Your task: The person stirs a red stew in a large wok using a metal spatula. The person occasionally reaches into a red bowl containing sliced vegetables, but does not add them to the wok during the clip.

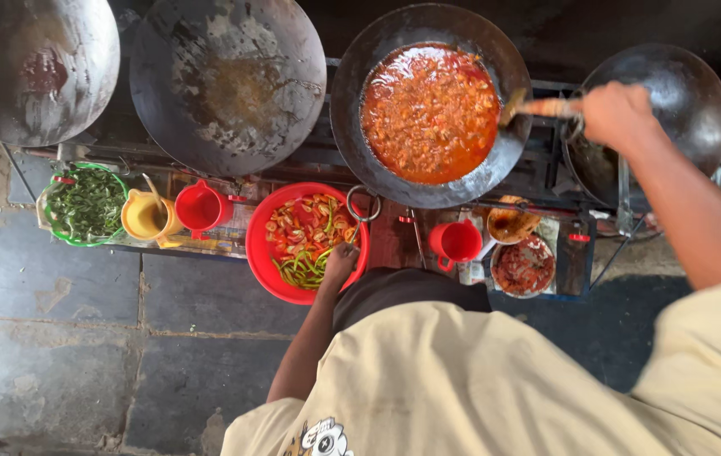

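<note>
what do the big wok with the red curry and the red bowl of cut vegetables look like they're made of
The wok looks like dark seasoned steel or iron: dull black, scorched rim, metal ring handle. The red bowl looks like plastic: uniform bright colour, smooth slightly glossy rim. The left hand reaches into it; the right hand grips a wooden-looking ladle handle.

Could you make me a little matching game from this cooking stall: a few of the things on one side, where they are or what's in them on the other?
Things:
1. Wok
2. Red bowl
3. Green basket
4. Ladle

Descriptions:
A. Holds dark leafy greens
B. Gripped by the right hand
C. Full of orange-red sauce
D. Sliced vegetables, with the left hand reaching in

Pairs: 1-C, 2-D, 3-A, 4-B
</note>
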